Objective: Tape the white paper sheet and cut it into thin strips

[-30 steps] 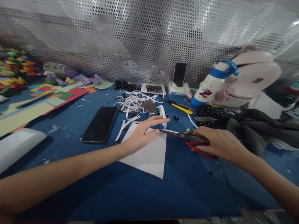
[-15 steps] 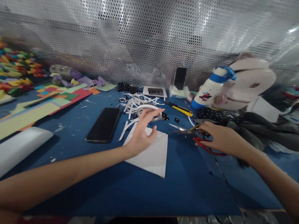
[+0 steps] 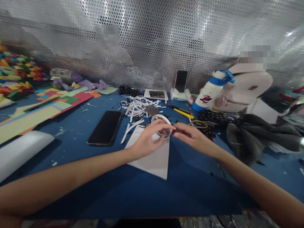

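Observation:
My left hand (image 3: 148, 141) holds a roll of white tape (image 3: 168, 119) over the white paper (image 3: 156, 161), its fingers curled through and around the ring. At the roll's right side my right hand (image 3: 190, 136) is closed, its fingertips meeting those of my left hand. What its fingertips pinch is too small to make out. Just behind my right hand lie the scissors, of which a yellow handle loop (image 3: 200, 123) shows; the rest is largely hidden. White paper strips (image 3: 136, 107) lie tangled behind the roll.
A black phone (image 3: 105, 128) lies left of the paper. Behind the hands are a yellow cutter (image 3: 183, 112), an upright phone (image 3: 180, 81), a bottle (image 3: 210, 91) and a pale backpack (image 3: 247, 88). Dark cloth (image 3: 251, 136) lies right; coloured paper (image 3: 54, 107) lies left.
My right hand has let go of the scissors and moved left to the tape roll. My left hand has shifted slightly right with the roll, which is now tilted up.

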Action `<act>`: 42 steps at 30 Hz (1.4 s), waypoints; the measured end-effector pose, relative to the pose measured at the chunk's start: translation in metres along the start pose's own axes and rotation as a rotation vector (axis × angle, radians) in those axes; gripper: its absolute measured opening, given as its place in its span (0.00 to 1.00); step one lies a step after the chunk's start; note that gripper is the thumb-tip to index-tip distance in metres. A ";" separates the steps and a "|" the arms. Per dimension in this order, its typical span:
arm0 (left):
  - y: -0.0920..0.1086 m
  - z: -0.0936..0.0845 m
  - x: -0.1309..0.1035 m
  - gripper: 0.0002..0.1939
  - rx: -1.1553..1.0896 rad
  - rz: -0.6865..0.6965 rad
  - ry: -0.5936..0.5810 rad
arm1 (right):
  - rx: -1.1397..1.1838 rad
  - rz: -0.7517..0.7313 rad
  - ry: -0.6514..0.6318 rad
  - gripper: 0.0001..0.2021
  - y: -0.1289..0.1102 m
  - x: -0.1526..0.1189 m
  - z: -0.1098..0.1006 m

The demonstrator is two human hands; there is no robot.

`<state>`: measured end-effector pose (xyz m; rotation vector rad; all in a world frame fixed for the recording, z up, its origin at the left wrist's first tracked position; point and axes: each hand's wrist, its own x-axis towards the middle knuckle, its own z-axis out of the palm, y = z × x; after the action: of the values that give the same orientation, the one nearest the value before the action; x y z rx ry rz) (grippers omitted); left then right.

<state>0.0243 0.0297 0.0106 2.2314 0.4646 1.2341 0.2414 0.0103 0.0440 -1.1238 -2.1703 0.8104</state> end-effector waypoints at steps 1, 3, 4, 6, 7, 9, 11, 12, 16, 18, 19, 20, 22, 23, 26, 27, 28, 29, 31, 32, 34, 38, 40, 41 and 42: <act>0.001 -0.001 0.000 0.25 -0.002 0.009 -0.016 | 0.101 0.009 0.017 0.09 0.000 0.003 0.009; 0.002 -0.002 -0.001 0.29 -0.002 0.021 -0.053 | 0.266 0.021 0.079 0.08 0.003 0.005 0.023; 0.002 -0.002 -0.001 0.32 -0.004 0.027 -0.076 | 0.307 0.023 0.096 0.08 0.005 0.005 0.028; 0.003 -0.002 -0.001 0.37 -0.014 0.039 -0.127 | 0.361 0.031 0.129 0.09 0.011 0.003 0.034; 0.003 -0.001 0.000 0.38 -0.020 0.045 -0.148 | 0.388 0.037 0.146 0.10 0.013 0.001 0.035; 0.002 0.001 0.001 0.36 -0.025 0.051 -0.166 | 0.436 0.052 0.180 0.11 0.015 -0.002 0.036; 0.001 0.003 0.002 0.32 -0.019 0.049 -0.155 | 0.467 0.064 0.197 0.12 0.016 -0.005 0.036; 0.000 0.004 0.002 0.29 -0.013 0.048 -0.143 | 0.475 0.068 0.197 0.12 0.015 -0.006 0.036; -0.003 0.004 0.001 0.24 0.011 0.058 -0.102 | 0.487 0.072 0.179 0.10 0.012 -0.009 0.038; -0.003 0.003 -0.001 0.20 0.024 0.071 -0.079 | 0.492 0.076 0.146 0.10 0.012 -0.010 0.040; -0.003 0.002 -0.001 0.18 0.031 0.078 -0.062 | 0.497 0.080 0.121 0.11 0.013 -0.011 0.041; -0.003 0.002 -0.002 0.15 0.039 0.086 -0.044 | 0.502 0.085 0.095 0.11 0.013 -0.011 0.042; -0.002 0.000 -0.003 0.10 0.057 0.105 -0.017 | 0.513 0.096 0.043 0.13 0.013 -0.012 0.044; -0.001 0.000 -0.003 0.09 0.066 0.120 -0.009 | 0.525 0.098 0.027 0.14 0.012 -0.012 0.044; 0.001 -0.001 -0.005 0.08 0.095 0.178 -0.005 | 0.586 0.083 0.012 0.12 0.009 -0.013 0.044; 0.002 -0.001 -0.005 0.07 0.106 0.198 -0.003 | 0.609 0.077 0.018 0.11 0.008 -0.013 0.043; 0.002 0.000 -0.006 0.07 0.118 0.216 -0.002 | 0.628 0.074 0.026 0.10 0.008 -0.013 0.043; 0.002 0.000 -0.006 0.06 0.130 0.232 -0.001 | 0.645 0.075 0.029 0.09 0.008 -0.013 0.042; 0.002 0.001 -0.005 0.03 0.152 0.259 -0.007 | 0.672 0.087 0.027 0.08 0.009 -0.014 0.042; 0.001 0.001 -0.005 0.03 0.161 0.271 -0.013 | 0.685 0.095 0.024 0.07 0.009 -0.015 0.042; 0.001 0.001 -0.004 0.06 0.178 0.292 -0.024 | 0.711 0.108 0.030 0.06 0.010 -0.015 0.043; 0.001 0.001 -0.004 0.06 0.216 0.310 -0.023 | 0.805 0.144 0.105 0.06 0.012 -0.016 0.046; 0.003 0.001 -0.005 0.06 0.232 0.317 -0.030 | 0.870 0.176 0.161 0.06 0.012 -0.016 0.047; 0.004 0.001 -0.006 0.06 0.238 0.322 -0.037 | 0.902 0.189 0.184 0.06 0.013 -0.015 0.047; 0.005 0.001 -0.007 0.07 0.242 0.328 -0.048 | 0.931 0.198 0.203 0.06 0.013 -0.015 0.047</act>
<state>0.0220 0.0217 0.0086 2.6158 0.2450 1.3410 0.2224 -0.0079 0.0008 -0.8566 -1.2488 1.4966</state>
